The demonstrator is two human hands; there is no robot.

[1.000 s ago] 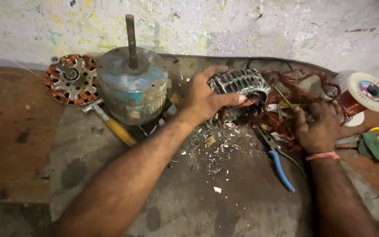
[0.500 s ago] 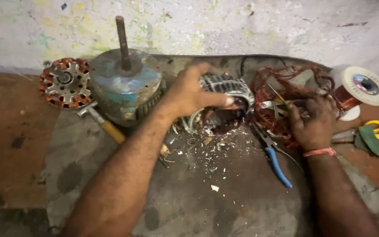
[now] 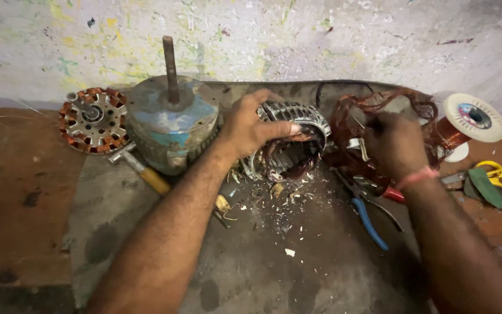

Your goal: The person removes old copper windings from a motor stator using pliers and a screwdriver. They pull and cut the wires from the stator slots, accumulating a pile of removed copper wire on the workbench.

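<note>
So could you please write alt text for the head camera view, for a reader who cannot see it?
A person's left hand grips a ribbed metal motor stator on a worn workbench, while the right hand pulls at tangled copper wire. Around them lie a blue motor housing, a hammer, blue-handled pliers, a wire spool and yellow scissors.

Only one label shows here: a round one on the flat white end of the wire spool (image 3: 475, 118), far right against the wall. The label (image 3: 471, 115) sits in the middle of that white disc, a small circle in red and blue with a dark centre hole, too small to make out further. No packages, no signs, no screens anywhere else on the bench or the wall.
</note>
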